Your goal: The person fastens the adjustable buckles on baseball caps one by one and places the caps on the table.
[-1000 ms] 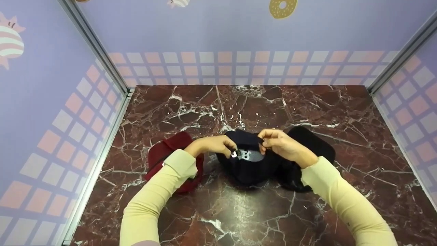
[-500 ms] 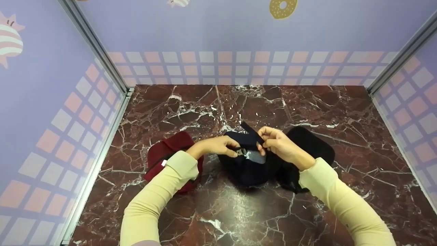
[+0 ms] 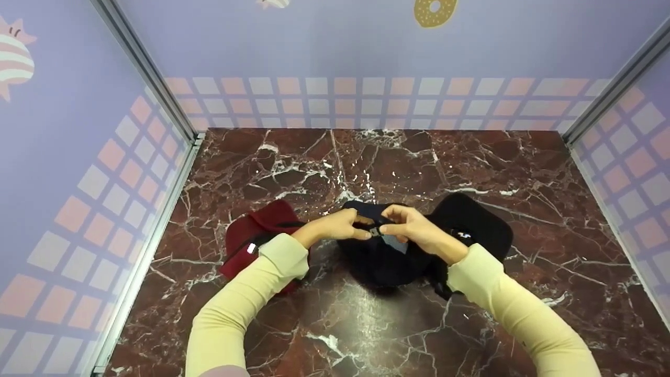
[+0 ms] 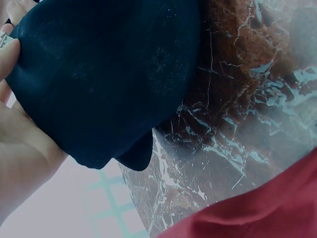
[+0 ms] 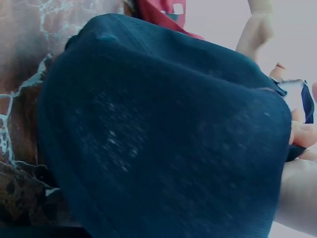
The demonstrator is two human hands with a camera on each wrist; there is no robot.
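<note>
A dark navy baseball cap (image 3: 384, 267) sits mid-table, its crown toward the wearer of the camera and its back opening upward. At that opening is a small metal strap buckle (image 3: 374, 231). My left hand (image 3: 337, 224) pinches the strap at the buckle's left side, and in the left wrist view its thumb lies beside the buckle (image 4: 4, 39). From the right, my right hand (image 3: 416, 230) pinches the dark strap close to the buckle, thumb and index finger bent. The strap end is mostly hidden by the fingers. In the right wrist view the cap's crown (image 5: 163, 134) fills the middle.
A dark red cap (image 3: 269, 215) with a shiny buckle lies to the left, partly under the left forearm. On the right a black cap (image 3: 473, 222) lies partly behind the right wrist. Patterned panels (image 3: 335, 47) enclose the marble-look tabletop (image 3: 377, 167) on three sides.
The right hand has moved left and down, bringing the strap end to the buckle. That end stuck up half a second ago. The left hand has shifted slightly right with the buckle.
</note>
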